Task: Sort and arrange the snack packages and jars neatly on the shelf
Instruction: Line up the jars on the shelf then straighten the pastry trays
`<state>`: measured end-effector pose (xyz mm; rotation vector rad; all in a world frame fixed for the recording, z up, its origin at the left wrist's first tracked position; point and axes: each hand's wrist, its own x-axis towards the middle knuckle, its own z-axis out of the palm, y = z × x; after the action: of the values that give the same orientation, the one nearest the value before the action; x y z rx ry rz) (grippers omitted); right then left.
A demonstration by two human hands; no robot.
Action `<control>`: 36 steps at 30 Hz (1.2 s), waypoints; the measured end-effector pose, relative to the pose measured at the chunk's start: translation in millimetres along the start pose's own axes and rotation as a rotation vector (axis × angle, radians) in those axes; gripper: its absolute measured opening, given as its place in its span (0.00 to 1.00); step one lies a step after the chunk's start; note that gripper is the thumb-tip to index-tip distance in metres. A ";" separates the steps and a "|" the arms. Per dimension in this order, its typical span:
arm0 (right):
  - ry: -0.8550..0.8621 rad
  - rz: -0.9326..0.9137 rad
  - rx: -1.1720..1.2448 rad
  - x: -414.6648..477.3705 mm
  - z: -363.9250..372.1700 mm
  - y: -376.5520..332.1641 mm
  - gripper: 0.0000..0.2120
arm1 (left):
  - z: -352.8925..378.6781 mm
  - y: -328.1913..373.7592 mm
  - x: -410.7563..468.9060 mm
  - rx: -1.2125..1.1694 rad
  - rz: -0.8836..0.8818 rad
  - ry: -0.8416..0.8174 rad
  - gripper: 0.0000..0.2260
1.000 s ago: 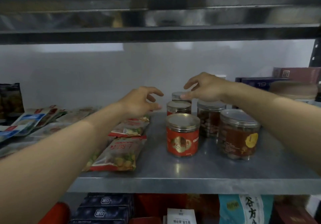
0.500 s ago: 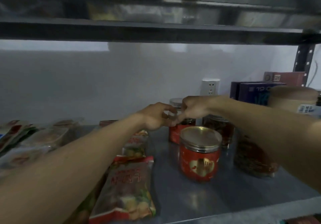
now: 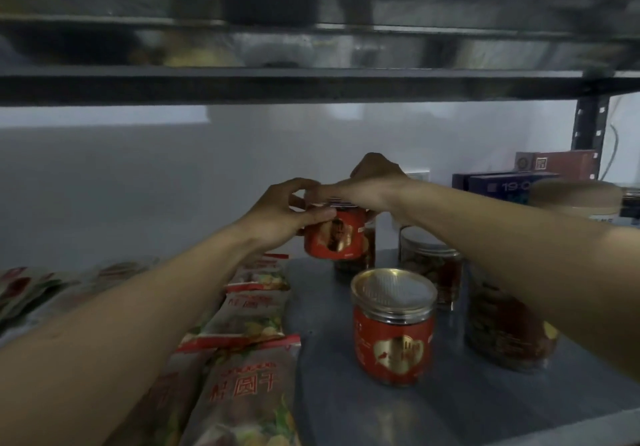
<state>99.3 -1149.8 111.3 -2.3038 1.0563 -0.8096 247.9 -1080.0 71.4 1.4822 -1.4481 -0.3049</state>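
Gripping red jar (image 3: 334, 238): left hand (image 3: 280, 219), right hand (image 3: 372, 184); bare shelf (image 3: 317, 393) beneath.

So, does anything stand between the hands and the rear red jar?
Nothing visible does: the left hand grips the side of the rear red jar and the right hand holds its top.

raised red jar (image 3: 334, 234) tilts midair while front red jar (image 3: 393, 335) stands upright.

The front jar (image 3: 393, 333) has a red label with a gold heart and a gold lid; the held jar (image 3: 334, 236) shows the same red and gold. The snack packages (image 3: 247, 386) carry red bands, red characters and yellow-green print on the grey shelf (image 3: 346, 411).
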 end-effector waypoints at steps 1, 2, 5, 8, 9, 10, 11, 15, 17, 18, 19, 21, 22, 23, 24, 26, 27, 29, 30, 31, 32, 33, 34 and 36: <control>-0.007 -0.001 0.023 -0.6 -1.4 0.3 0.44 | -0.5 0.9 -0.1 -0.003 0.010 0.003 0.22; -0.024 -0.007 0.036 -2.7 -3.8 0.9 0.43 | -0.7 0.9 0.2 -0.002 0.011 0.008 0.22; -0.079 -0.049 0.008 -5.2 -12.6 4.3 0.37 | 3.3 0.0 0.5 0.012 -0.033 0.036 0.26; -0.119 -0.044 -0.029 0.5 -14.3 11.3 0.34 | 12.3 -2.1 0.5 0.046 -0.087 0.018 0.29; -0.134 -0.035 -0.043 2.4 -13.0 14.0 0.34 | 15.3 -2.8 -0.1 0.052 -0.095 0.001 0.30; -0.146 -0.028 -0.067 3.8 -11.6 17.3 0.34 | 17.8 -3.9 -0.3 0.055 -0.097 -0.016 0.30; -0.157 -0.025 -0.096 5.0 -10.0 20.5 0.34 | 19.6 -5.6 -0.5 0.066 -0.097 -0.032 0.29; -0.212 -0.022 -0.224 7.0 -5.2 30.8 0.34 | 26.3 -19.1 -1.0 0.139 -0.115 -0.094 0.31; -0.291 -0.028 -0.295 8.6 -3.7 34.8 0.31 | 30.7 -25.5 -0.6 0.153 -0.114 -0.119 0.32; -0.337 -0.035 -0.326 8.8 -3.4 36.6 0.29 | 32.8 -28.2 0.0 0.169 -0.111 -0.126 0.32; -0.363 -0.044 -0.342 9.2 -2.9 38.3 0.29 | 34.6 -30.2 0.7 0.185 -0.108 -0.130 0.33; -0.362 -0.050 -0.346 11.5 -1.9 41.9 0.32 | 37.6 -32.9 2.2 0.207 -0.117 -0.133 0.34; -0.348 -0.044 -0.341 12.9 -1.1 44.1 0.34 | 39.1 -34.6 3.5 0.213 -0.120 -0.137 0.34; -0.331 -0.039 -0.339 14.2 -0.3 45.9 0.35 | 40.6 -36.3 4.8 0.217 -0.122 -0.145 0.34; -0.325 -0.035 -0.345 15.5 0.2 47.8 0.36 | 42.2 -37.1 5.8 0.218 -0.124 -0.152 0.33; -0.346 -0.025 -0.365 17.9 0.9 52.0 0.35 | 45.5 -36.6 6.9 0.228 -0.122 -0.157 0.33; -0.353 -0.023 -0.373 18.3 0.9 53.8 0.35 | 47.1 -36.7 7.8 0.233 -0.119 -0.155 0.33; -0.343 -0.028 -0.376 19.4 0.9 57.1 0.34 | 50.3 -37.5 8.8 0.232 -0.116 -0.150 0.33; -0.335 -0.032 -0.374 20.5 1.1 59.1 0.33 | 51.3 -37.9 8.7 0.233 -0.120 -0.146 0.33; -0.333 -0.036 -0.374 21.8 1.3 60.6 0.33 | 52.3 -38.1 8.4 0.232 -0.125 -0.147 0.33; -0.338 -0.038 -0.380 22.9 1.5 61.9 0.33 | 53.3 -39.3 8.6 0.229 -0.125 -0.150 0.33; -0.346 -0.042 -0.387 23.6 1.6 62.7 0.33 | 54.2 -41.0 9.4 0.224 -0.125 -0.155 0.33; -0.352 -0.043 -0.395 24.2 1.6 63.3 0.34 | 55.3 -41.6 9.8 0.224 -0.122 -0.158 0.33; -0.349 -0.058 -0.401 24.7 1.7 64.5 0.34 | 57.1 -42.1 9.7 0.243 -0.121 -0.151 0.32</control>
<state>80.8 -1207.0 77.3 -2.6871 1.0671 -0.2058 233.0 -1123.8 16.8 1.7792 -1.5612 -0.3301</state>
